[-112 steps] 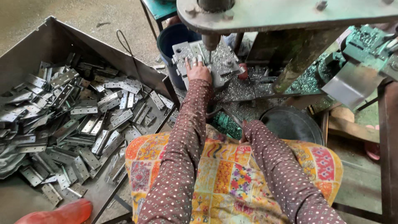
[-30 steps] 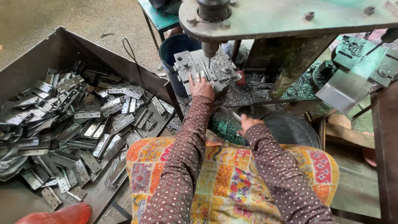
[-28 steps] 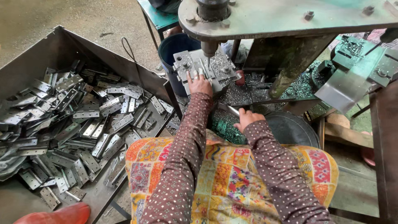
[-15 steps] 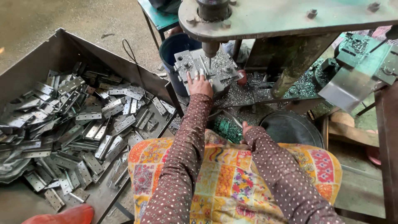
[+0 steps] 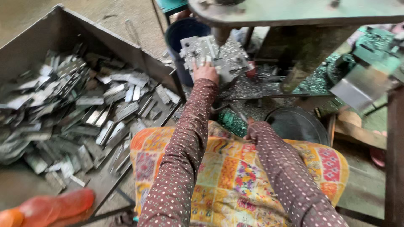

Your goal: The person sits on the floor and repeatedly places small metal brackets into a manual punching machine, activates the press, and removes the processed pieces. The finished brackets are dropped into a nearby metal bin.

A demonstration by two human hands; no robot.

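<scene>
The flat grey stamped metal plate lies on the press bed, just under the machine's round ram. To its left, a big grey steel bin holds a heap of like pieces. The left hand presses spread fingers on the plate; holding it flat and square, fingertips clear of the ram, seems wise. The right hand is mostly hidden, its grip untellable.

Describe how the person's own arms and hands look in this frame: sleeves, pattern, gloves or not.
Both arms wear long, close-fitting sleeves in dark maroon-brown cloth with a regular pattern of small pale dots, reaching to the wrists. The left hand is bare, with no glove; no ring or watch can be made out. The right hand is mostly hidden past its cuff, so a glove or jewellery there cannot be judged.
</scene>
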